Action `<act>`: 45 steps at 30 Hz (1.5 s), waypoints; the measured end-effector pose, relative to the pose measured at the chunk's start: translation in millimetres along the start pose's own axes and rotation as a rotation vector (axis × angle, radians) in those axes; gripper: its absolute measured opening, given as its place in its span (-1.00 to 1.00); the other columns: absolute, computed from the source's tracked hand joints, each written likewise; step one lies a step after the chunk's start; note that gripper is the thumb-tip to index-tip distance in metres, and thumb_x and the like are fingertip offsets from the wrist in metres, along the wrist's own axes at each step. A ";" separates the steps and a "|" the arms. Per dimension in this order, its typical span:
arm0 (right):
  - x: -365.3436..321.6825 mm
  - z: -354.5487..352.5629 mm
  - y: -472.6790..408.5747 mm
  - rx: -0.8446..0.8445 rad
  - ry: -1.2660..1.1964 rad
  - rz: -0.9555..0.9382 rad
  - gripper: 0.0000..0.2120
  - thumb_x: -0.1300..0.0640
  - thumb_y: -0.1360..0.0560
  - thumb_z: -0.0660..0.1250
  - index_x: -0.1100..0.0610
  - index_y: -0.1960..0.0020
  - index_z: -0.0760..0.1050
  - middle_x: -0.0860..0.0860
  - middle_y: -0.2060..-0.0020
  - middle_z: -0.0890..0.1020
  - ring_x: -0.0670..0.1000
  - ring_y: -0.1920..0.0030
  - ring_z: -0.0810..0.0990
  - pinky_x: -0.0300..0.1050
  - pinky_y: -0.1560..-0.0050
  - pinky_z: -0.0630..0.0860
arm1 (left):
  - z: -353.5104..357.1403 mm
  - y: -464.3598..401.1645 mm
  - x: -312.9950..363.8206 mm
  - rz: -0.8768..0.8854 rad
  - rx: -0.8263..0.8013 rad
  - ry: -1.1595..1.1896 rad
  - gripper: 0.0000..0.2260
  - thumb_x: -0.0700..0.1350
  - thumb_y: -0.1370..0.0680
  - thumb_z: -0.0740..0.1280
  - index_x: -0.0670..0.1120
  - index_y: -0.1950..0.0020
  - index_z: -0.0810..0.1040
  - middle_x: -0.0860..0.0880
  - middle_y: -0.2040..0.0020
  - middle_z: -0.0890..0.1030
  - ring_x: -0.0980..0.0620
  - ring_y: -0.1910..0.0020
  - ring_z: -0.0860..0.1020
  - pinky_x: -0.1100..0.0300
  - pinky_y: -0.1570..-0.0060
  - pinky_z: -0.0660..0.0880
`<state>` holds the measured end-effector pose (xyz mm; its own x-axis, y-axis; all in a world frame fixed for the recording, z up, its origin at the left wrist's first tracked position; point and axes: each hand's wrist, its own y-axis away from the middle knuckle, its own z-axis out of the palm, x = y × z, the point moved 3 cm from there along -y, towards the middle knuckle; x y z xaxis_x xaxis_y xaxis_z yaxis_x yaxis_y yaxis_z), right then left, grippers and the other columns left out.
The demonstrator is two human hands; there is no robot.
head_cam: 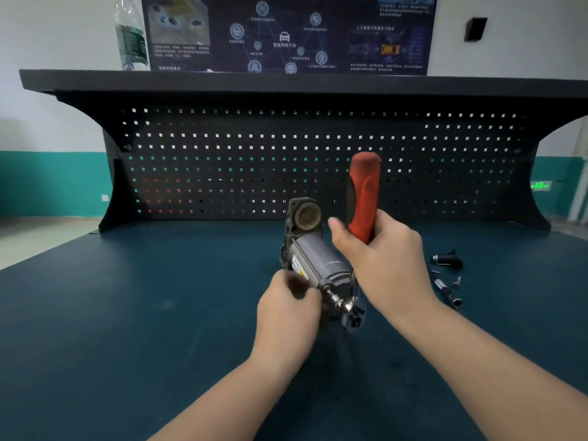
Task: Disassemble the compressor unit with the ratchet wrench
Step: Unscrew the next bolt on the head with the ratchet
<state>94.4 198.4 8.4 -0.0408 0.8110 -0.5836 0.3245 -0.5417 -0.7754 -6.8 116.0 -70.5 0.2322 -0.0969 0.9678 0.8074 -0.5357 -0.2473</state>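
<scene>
Right hand is wrapped around the lower part of the ratchet wrench's red handle, which stands nearly upright, thumb raised beside it; the wrench head sits low at the near end of the compressor unit. Left hand curls its fingers against the unit's near left side, gripping it. The unit lies on the dark green worktop, its grey cylinder pointing toward the person. To the right, well apart, lie a black fitting, a socket extension and small screws. Behind stands a black pegboard; a water bottle stands on its shelf.
</scene>
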 end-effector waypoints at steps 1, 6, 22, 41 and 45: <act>1.5 -2.2 -0.4 0.011 -0.024 0.020 -0.66 -0.13 -0.43 0.38 -0.03 0.41 0.35 -0.23 0.52 0.49 -0.19 0.47 0.45 -0.36 0.42 0.33 | 3.4 1.7 -2.0 -0.237 -0.029 0.138 -0.89 -0.15 -0.50 0.33 -0.17 0.03 0.52 -0.09 0.29 0.64 -0.06 0.35 0.61 0.11 0.32 0.58; -0.2 -0.7 -1.7 -0.004 -0.018 0.013 -0.66 -0.15 -0.42 0.37 -0.03 0.41 0.34 -0.24 0.51 0.49 -0.19 0.45 0.45 -0.35 0.41 0.34 | 22.3 10.6 1.0 -0.795 -0.406 0.351 -0.70 0.10 -0.42 0.44 -0.12 0.27 0.52 -0.02 0.47 0.58 0.04 0.38 0.55 0.30 0.48 0.49; 67.2 -11.8 15.4 0.305 -0.269 0.720 -0.70 -0.01 -0.47 0.35 0.09 0.34 0.37 -0.06 0.59 0.38 -0.08 0.56 0.35 -0.20 0.54 0.27 | 23.5 10.4 -1.4 -0.758 -0.427 0.544 -0.92 -0.18 -0.50 0.37 -0.20 0.12 0.59 -0.14 0.24 0.68 -0.03 0.26 0.63 0.14 0.23 0.56; 48.0 -8.3 8.8 0.265 -0.197 0.578 -0.68 -0.10 -0.45 0.33 0.07 0.36 0.40 -0.07 0.60 0.43 -0.05 0.50 0.38 -0.13 0.46 0.27 | 26.3 11.5 0.2 -0.695 -0.455 0.584 -0.78 -0.15 -0.59 0.23 -0.30 -0.03 0.56 -0.23 0.17 0.66 -0.16 0.19 0.63 0.01 0.20 0.58; -13.9 9.1 3.0 0.005 0.122 0.020 -0.64 -0.29 -0.36 0.25 -0.03 0.39 0.39 -0.19 0.46 0.55 -0.13 0.41 0.50 -0.25 0.43 0.37 | 25.6 14.7 2.1 -0.653 -0.465 0.568 -0.79 -0.15 -0.61 0.21 -0.26 -0.06 0.56 -0.22 0.15 0.66 -0.12 0.24 0.65 0.06 0.21 0.62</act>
<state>87.3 183.5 11.9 0.0812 0.8206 -0.5657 0.3195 -0.5590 -0.7651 19.5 129.5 -73.3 -0.5778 0.0121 0.8161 0.3622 -0.8922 0.2697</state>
